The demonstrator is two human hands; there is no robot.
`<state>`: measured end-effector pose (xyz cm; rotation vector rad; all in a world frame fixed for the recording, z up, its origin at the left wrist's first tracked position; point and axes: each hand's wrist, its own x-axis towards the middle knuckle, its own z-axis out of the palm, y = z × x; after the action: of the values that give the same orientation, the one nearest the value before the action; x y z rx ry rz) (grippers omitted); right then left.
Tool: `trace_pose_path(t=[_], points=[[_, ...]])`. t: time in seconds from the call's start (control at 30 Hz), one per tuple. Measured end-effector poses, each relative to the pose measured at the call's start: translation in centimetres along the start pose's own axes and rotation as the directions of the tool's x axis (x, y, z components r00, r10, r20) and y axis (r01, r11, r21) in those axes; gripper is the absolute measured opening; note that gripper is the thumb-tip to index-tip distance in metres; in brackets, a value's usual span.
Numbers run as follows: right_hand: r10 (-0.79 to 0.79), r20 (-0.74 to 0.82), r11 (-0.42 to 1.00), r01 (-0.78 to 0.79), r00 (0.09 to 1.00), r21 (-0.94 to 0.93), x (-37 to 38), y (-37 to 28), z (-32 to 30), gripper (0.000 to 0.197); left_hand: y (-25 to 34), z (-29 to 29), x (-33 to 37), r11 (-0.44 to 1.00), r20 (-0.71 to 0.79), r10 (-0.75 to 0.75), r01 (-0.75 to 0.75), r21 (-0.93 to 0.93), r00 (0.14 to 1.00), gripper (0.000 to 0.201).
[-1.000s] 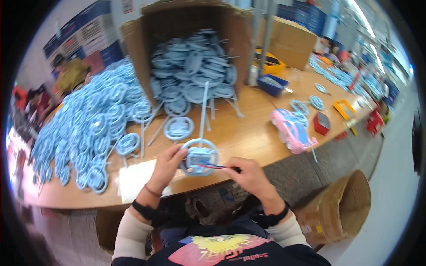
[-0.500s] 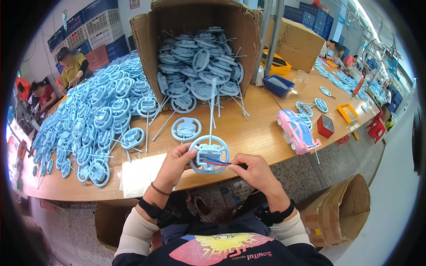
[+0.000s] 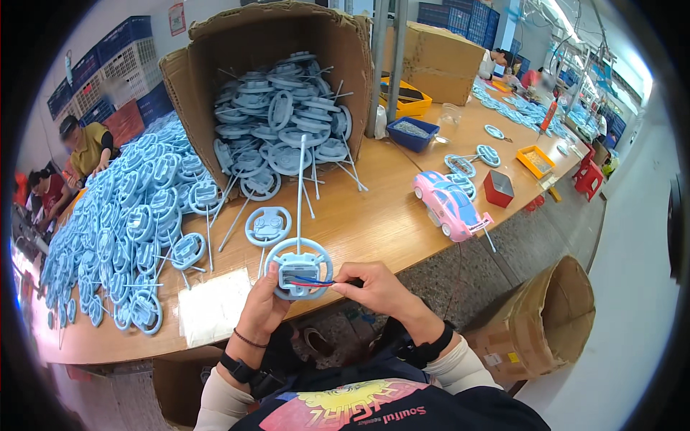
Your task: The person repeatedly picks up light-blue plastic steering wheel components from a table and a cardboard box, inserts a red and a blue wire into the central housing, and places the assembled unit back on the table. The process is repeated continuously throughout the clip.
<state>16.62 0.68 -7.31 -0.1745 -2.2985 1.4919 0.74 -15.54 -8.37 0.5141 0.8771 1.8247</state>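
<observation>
My left hand is closed on a light-blue toy steering-wheel remote control, thumb on its left rim. The remote stands upright above the table's front edge, a long thin antenna rod pointing away from me. Its middle has an open rectangular compartment. Red and blue wires lie across that compartment, and my right hand pinches their right ends. Something dark shows at those right fingertips, too small to name. Just beyond the held remote, another steering-wheel remote lies flat on the table.
A large heap of blue remotes covers the table's left side; more fill a tipped cardboard box. To the right are a pink toy car, a red box and a blue bin. A cardboard carton stands on the floor.
The whole view has shifted, with the table scene now further left in the picture. Both hands keep their hold on the remote and the wires.
</observation>
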Motion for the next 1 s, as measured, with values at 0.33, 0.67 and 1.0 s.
trace_pose_path(t=[0.33,0.67,1.0], points=[[-0.045,0.143,0.997,0.034,0.989,0.075,1.7,0.2,3.9,0.011,4.7,-8.3,-12.7,0.821,-0.289,0.568,-0.511,0.254,0.77,0.043],[0.217,-0.054,0.937,-0.193,0.975,0.291,1.9,5.4,3.0,0.01,-1.3,-22.5,-36.3,0.771,-0.822,0.569,-0.367,0.521,0.031,0.044],[0.256,-0.066,0.947,-0.236,0.964,0.216,2.7,5.3,3.5,0.01,-27.9,-39.3,-31.5,0.057,-0.938,-0.012,0.937,0.344,0.345,0.041]])
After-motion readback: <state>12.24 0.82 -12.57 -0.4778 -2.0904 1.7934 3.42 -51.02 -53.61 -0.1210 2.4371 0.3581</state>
